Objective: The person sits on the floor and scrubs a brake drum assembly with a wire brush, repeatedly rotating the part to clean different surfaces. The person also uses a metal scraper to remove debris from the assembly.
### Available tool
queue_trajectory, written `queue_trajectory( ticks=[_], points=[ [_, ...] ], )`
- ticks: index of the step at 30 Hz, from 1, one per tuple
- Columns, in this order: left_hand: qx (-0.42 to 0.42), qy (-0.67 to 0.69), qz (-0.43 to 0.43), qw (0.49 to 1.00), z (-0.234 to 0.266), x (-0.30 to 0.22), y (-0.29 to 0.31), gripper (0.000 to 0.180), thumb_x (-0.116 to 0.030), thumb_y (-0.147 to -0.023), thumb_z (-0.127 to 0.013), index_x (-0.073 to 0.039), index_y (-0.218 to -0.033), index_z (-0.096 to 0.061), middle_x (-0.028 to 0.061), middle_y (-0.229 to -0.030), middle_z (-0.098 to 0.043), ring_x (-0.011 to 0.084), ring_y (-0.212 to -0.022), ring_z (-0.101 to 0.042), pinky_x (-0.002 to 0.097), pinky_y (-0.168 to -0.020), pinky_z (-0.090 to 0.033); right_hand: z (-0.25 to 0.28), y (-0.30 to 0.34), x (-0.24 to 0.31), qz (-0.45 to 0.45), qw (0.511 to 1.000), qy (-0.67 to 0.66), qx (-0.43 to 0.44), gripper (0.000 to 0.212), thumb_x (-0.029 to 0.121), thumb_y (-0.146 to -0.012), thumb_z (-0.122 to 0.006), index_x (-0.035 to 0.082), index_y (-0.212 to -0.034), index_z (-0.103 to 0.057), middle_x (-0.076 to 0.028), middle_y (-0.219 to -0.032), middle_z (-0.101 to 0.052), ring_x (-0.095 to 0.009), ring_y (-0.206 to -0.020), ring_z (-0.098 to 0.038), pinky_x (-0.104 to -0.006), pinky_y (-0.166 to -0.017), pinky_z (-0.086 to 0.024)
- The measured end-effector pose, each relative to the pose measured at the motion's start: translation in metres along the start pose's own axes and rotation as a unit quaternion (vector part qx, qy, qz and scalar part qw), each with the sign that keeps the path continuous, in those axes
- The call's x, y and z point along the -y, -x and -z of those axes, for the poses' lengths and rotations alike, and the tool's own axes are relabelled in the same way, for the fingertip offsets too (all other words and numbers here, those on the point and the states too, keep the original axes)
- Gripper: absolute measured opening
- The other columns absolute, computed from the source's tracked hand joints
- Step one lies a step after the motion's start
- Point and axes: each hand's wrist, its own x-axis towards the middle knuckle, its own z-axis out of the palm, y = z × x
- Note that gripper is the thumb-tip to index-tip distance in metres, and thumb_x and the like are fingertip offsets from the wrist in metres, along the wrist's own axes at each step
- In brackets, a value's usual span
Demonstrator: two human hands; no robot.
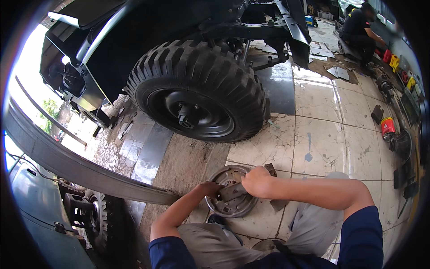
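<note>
In front of my knees lies a round, worn metal brake plate (pixel 228 210) with holes and a raised rim. Across it sits a grey curved metal piece (pixel 234 192) that looks like a brake shoe. My left hand (pixel 209 189) has its fingers curled round the left end of this piece. Over the other end my right hand (pixel 259 182) is closed, with a small tan scrap (pixel 236 178) at its fingertips, too small to name. Beyond the right hand a dark metal part (pixel 270 169) shows beside the plate.
A vehicle's big treaded wheel (pixel 197 85) stands just ahead. A steel beam (pixel 89 166) slants along the left, near another vehicle (pixel 40 201). At right, a red can (pixel 388 127) and metal parts lie along the wall. A person (pixel 358 29) sits far right.
</note>
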Motion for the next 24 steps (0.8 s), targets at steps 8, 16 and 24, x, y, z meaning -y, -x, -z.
queue_trajectory(
  ticks=[8,16,24],
  points=[
    [-0.047,0.015,-0.014,0.999,0.002,-0.010,0.007,0.062,-0.026,-0.079,-0.072,-0.022,-0.138,-0.053,0.0146,-0.113,-0.069,0.0330,-0.109,-0.065,0.0434,-0.092,-0.052,0.011,0.021,-0.005,0.008,1.000,0.009,0.014,0.038,0.019,-0.094,-0.050,0.004,-0.128,-0.059,-0.011,-0.085,-0.073,-0.027,-0.076,-0.072,-0.0412,-0.062,-0.055],
    [-0.006,-0.028,-0.013,1.000,0.003,-0.006,-0.012,0.067,-0.029,-0.080,-0.070,-0.022,-0.142,-0.047,0.0150,-0.115,-0.068,0.0334,-0.109,-0.064,0.0443,-0.091,-0.051,0.000,0.034,-0.003,-0.002,0.998,0.021,-0.062,0.034,0.015,-0.092,-0.052,0.003,-0.122,-0.063,-0.006,-0.081,-0.072,-0.022,-0.074,-0.072,-0.0367,-0.059,-0.054],
    [-0.026,0.016,-0.033,0.999,-0.009,0.003,-0.008,0.071,-0.024,-0.078,-0.070,-0.021,-0.145,-0.045,0.0175,-0.112,-0.068,0.0348,-0.107,-0.065,0.0443,-0.090,-0.051,-0.013,0.039,-0.006,0.000,0.997,0.033,-0.068,0.054,0.014,-0.091,-0.053,0.003,-0.143,-0.047,-0.004,-0.077,-0.071,-0.022,-0.072,-0.071,-0.0334,-0.055,-0.053]
  ],
)
